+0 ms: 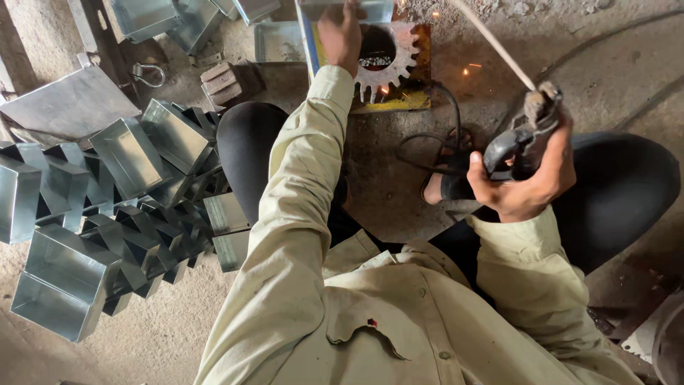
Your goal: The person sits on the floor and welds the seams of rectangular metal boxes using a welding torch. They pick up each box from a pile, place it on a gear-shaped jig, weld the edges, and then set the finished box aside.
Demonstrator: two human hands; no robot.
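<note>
Head view shows the left hand [340,36] reaching far, fingers curled over the edge of a metal tray [345,10] just beside a toothed gear [388,60]. Nearer on the right, the right hand [531,182] wraps tight around an electrode holder [524,139], whose welding rod [491,41] slants far-left above its fingers.

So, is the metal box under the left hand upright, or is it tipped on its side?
Cannot tell for sure. The left hand covers the metal box, whose top leaves the frame beside the toothed gear.
</note>
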